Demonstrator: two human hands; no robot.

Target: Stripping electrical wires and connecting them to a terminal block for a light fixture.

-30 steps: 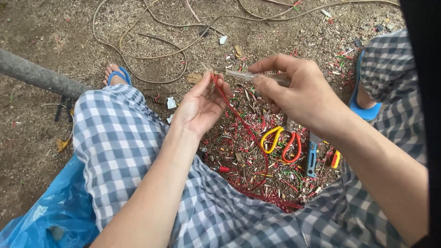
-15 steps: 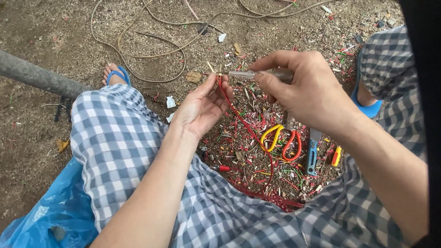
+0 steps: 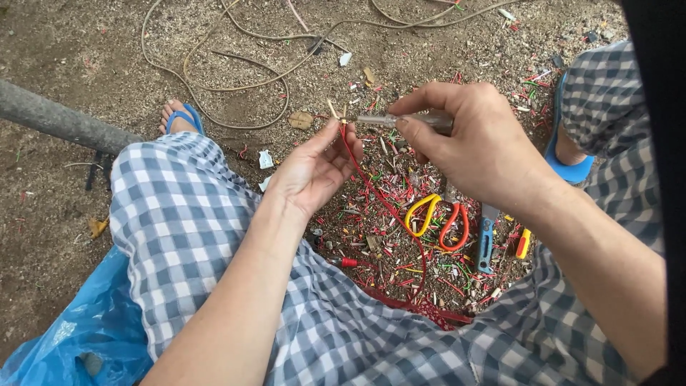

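One blue plastic bag (image 3: pixel 78 336) lies nearest, beside the checked-trousered knee. Past it, one red wire (image 3: pixel 375 196) runs up from the lap to the left hand (image 3: pixel 314 168), whose fingertips pinch its upper end. The right hand (image 3: pixel 471 143), just right of that wire end, is closed around one slim metal tool (image 3: pixel 382 120) whose tip meets the wire. Below the right hand lie two looped handles (image 3: pixel 436 218), one yellow and one red, on scattered wire scraps (image 3: pixel 379 236). Beyond the wire end, grey cables (image 3: pixel 236 86) curl over the dirt, one blue sandal (image 3: pixel 187 118) to their left.
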